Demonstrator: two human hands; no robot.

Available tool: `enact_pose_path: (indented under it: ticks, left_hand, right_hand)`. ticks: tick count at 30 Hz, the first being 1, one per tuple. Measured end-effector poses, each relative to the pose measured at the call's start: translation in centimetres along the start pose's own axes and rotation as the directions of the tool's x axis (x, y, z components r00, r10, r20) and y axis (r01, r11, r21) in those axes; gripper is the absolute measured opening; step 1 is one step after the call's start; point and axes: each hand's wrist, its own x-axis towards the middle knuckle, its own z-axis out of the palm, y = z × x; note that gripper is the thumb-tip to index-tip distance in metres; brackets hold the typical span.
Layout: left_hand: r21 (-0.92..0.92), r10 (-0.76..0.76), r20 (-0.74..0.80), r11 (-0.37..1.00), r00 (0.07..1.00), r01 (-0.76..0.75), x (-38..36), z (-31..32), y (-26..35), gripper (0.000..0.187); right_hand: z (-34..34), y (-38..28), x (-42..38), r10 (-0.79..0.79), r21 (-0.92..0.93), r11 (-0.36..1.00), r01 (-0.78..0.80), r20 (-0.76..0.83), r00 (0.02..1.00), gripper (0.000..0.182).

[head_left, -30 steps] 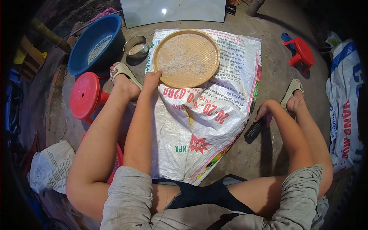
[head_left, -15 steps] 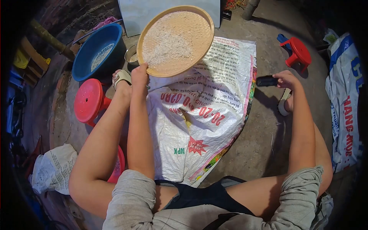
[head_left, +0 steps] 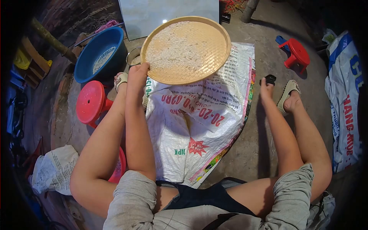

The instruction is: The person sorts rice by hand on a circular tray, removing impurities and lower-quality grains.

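My left hand (head_left: 139, 72) grips the near left rim of a round, tan woven tray (head_left: 217, 46), holding it up over a printed white sack (head_left: 199, 103). White grains that look like rice (head_left: 176, 48) lie mostly on the tray's left and middle, while its woven right side shows bare. My right hand (head_left: 267, 90) is closed on a small black object (head_left: 270, 79), seen nearly end-on, whose kind I cannot make out. That hand is held out right of the sack, beside my sandalled right foot (head_left: 293, 99).
A blue basin (head_left: 82, 65) with pale grains and a metal bowl (head_left: 134, 55) stand at the left. One red stool (head_left: 90, 101) is near my left leg; another red stool (head_left: 298, 51) is far right. Large sacks (head_left: 347, 103) line the right edge. A pale board (head_left: 168, 9) stands behind the tray.
The tray has moved right and nearer to me, and more of its right side shows bare. My right hand has swung left and turned the black object, which now looks shorter.
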Motion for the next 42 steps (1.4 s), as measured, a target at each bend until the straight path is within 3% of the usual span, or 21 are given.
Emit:
enact_pose_path:
  ticks: [2,4,5,6,7,10,12,13,15,16,19,23,27,29,31,33,35,37,39,41,42]
  left_hand:
    - [-0.040,0.000,-0.013,0.999,1.000,0.000,0.2,-0.6,-0.1,0.030]
    - [-0.019,-0.031,-0.071,0.999,0.997,0.030,0.6,-1.3,0.0,0.029]
    - [-0.021,-0.029,-0.073,0.999,0.997,0.027,0.7,-1.6,-0.1,0.029]
    - [-0.029,-0.005,-0.081,1.000,0.997,0.003,0.7,-1.9,-0.1,0.030]
    - [-0.036,0.018,-0.087,0.999,0.996,-0.021,0.7,-2.2,-0.2,0.030]
    - [-0.073,-0.028,-0.093,0.997,0.995,0.022,1.0,-3.0,-0.2,0.031]
    - [-0.096,-0.018,-0.095,0.995,0.995,0.009,0.8,-3.0,0.0,0.031]
    - [-0.111,-0.012,-0.098,0.994,0.995,0.001,0.6,-3.0,0.2,0.031]
    - [-0.143,-0.023,-0.075,0.990,0.997,0.012,0.2,-2.8,0.8,0.032]
    - [-0.168,-0.040,-0.051,0.985,0.998,0.030,-0.1,-2.7,1.1,0.032]
    - [-0.169,-0.001,-0.025,0.986,1.000,-0.003,-0.7,-2.9,2.0,0.028]
    - [-0.214,0.051,-0.036,0.975,0.998,-0.057,-1.5,-3.3,3.1,0.030]
    - [-0.215,0.067,-0.032,0.974,0.997,-0.073,-2.4,-4.3,4.3,0.031]
    - [-0.209,0.074,-0.021,0.975,0.997,-0.077,-3.5,-4.8,5.7,0.031]
    - [-0.185,0.113,-0.035,0.976,0.993,-0.118,-4.5,-5.2,7.2,0.031]
    - [-0.143,0.091,-0.060,0.985,0.994,-0.099,-6.1,-5.4,9.0,0.030]
    - [-0.171,0.144,-0.061,0.973,0.988,-0.153,-6.7,-5.6,9.7,0.030]
    - [-0.199,0.190,-0.066,0.959,0.979,-0.200,-7.1,-5.5,9.6,0.029]
    - [-0.182,0.159,-0.022,0.970,0.987,-0.161,-7.1,-5.5,10.0,0.028]
    - [-0.212,0.173,0.007,0.963,0.985,-0.167,-8.2,-5.4,10.4,0.027]
    - [-0.242,0.177,0.027,0.956,0.984,-0.165,-8.6,-5.3,10.5,0.027]
  right_hand:
    - [1.7,-3.2,-5.4,0.092,0.131,0.987,-0.096,0.040,0.995,0.091]
    - [3.4,-5.3,-10.4,0.297,0.036,0.952,-0.303,0.106,0.949,0.102]
    - [3.5,-6.1,-13.0,0.328,0.039,0.941,-0.337,0.154,0.932,0.103]
    - [2.8,-6.8,-15.6,0.242,0.055,0.966,-0.253,0.162,0.957,0.103]
    - [1.8,-7.8,-17.4,0.183,-0.081,0.982,-0.172,0.169,0.968,0.100]
    - [0.6,-7.7,-18.2,0.238,-0.086,0.971,-0.225,0.196,0.951,0.088]
    - [2.1,-3.3,-14.7,0.097,0.280,0.922,-0.267,0.499,0.861,0.070]
    - [2.3,-3.2,-14.0,0.090,0.283,0.924,-0.258,0.494,0.865,0.070]
    - [2.8,-3.8,-12.5,0.186,0.474,0.808,-0.350,0.358,0.915,0.050]
    - [2.8,-5.0,-12.0,0.257,0.449,0.803,-0.391,0.331,0.908,0.042]
    - [2.6,-7.5,-11.6,0.250,0.585,0.681,-0.440,0.379,0.891,0.039]
    - [2.0,-8.2,-9.9,0.236,0.619,0.645,-0.448,0.396,0.887,0.033]
    - [-2.1,-12.0,-11.4,0.226,0.652,0.670,-0.354,0.274,0.935,0.032]
    - [-2.8,-11.6,-6.2,0.119,0.578,0.781,-0.236,0.234,0.965,0.035]
    - [-7.5,-16.5,-7.0,0.023,0.689,0.705,-0.169,0.216,0.976,0.046]
    - [-12.2,-20.1,-6.2,0.020,0.834,0.520,-0.187,0.208,0.978,0.047]
    - [-18.0,-21.9,-4.8,0.003,0.845,0.518,-0.133,0.153,0.988,0.046]
    - [-22.7,-22.2,-3.4,-0.101,0.920,0.390,-0.052,0.099,0.990,0.054]
    - [-26.3,-20.6,2.0,0.026,0.917,0.397,-0.037,0.029,0.999,0.064]
    - [-29.9,-20.3,2.9,0.238,0.901,0.433,0.021,-0.136,0.962,0.043]
    - [-30.3,-20.5,2.4,0.236,0.900,0.435,0.026,-0.141,0.961,0.043]
